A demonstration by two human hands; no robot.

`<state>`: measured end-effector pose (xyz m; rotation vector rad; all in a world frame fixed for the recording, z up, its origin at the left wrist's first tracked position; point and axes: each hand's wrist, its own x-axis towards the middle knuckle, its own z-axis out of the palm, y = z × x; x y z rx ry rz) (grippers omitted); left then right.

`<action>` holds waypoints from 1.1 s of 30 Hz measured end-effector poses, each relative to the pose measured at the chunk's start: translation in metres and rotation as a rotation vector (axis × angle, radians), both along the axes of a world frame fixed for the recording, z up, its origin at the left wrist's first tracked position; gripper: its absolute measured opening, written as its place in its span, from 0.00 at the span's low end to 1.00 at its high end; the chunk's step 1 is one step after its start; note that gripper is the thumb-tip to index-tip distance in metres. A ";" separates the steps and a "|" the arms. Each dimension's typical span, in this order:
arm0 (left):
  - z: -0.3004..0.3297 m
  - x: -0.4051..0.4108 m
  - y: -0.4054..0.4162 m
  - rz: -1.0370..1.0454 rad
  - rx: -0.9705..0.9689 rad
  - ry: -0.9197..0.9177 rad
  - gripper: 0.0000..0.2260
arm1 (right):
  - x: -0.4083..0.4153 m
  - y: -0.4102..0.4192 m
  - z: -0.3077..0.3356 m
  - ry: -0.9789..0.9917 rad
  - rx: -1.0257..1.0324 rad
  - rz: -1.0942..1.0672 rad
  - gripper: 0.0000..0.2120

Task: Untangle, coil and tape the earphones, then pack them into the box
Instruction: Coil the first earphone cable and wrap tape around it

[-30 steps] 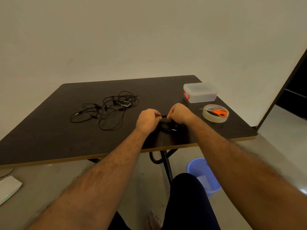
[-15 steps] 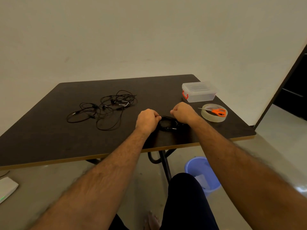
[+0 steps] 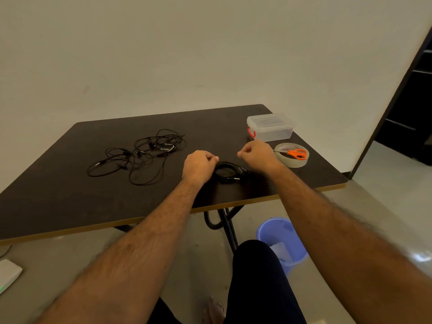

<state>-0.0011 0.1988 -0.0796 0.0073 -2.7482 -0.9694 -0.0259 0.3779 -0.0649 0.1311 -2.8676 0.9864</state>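
A dark, matte brown table (image 3: 70, 195) with a pale edge band serves as the landmark. Off its near left corner, on the grey floor, lies a flat white device (image 3: 8, 273). On the left half of the tabletop sprawls a tangled heap of earphones (image 3: 140, 155), thin glossy black wires looping loosely over each other, with small earbud pieces in the knot. Toward the middle of the table's near side, the left hand (image 3: 198, 166) is clenched, knuckles up, its curled fingers at the left rim of a coiled earphone (image 3: 228, 171), a neat round ring of black cord lying flat on the top with a metallic plug showing; whether they actually pinch the cord cannot be told. Just right of the coil, the right hand (image 3: 256, 154) is curled into a loose fist raised slightly above the surface, apart from the coil; what it pinches, if anything, cannot be made out. Near the table's right edge sits a wide roll of clear tape (image 3: 292, 161), with orange-handled scissors (image 3: 295, 153) resting across its top. Behind that, at the far right corner, stands a translucent plastic box (image 3: 271, 127), rectangular, lidded, with a red latch. Beneath the table's near right side stands a light blue plastic bucket (image 3: 282, 239).
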 end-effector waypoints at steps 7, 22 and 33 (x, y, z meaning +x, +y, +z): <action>0.006 0.003 0.007 0.006 0.051 0.133 0.12 | 0.005 0.009 0.006 0.119 0.060 -0.016 0.07; 0.027 -0.027 0.127 -0.143 -0.176 -0.134 0.09 | -0.005 0.136 0.022 -0.070 0.361 -0.189 0.13; 0.044 -0.040 0.107 -0.165 -0.018 0.086 0.07 | -0.012 0.143 0.013 -0.064 0.322 -0.137 0.16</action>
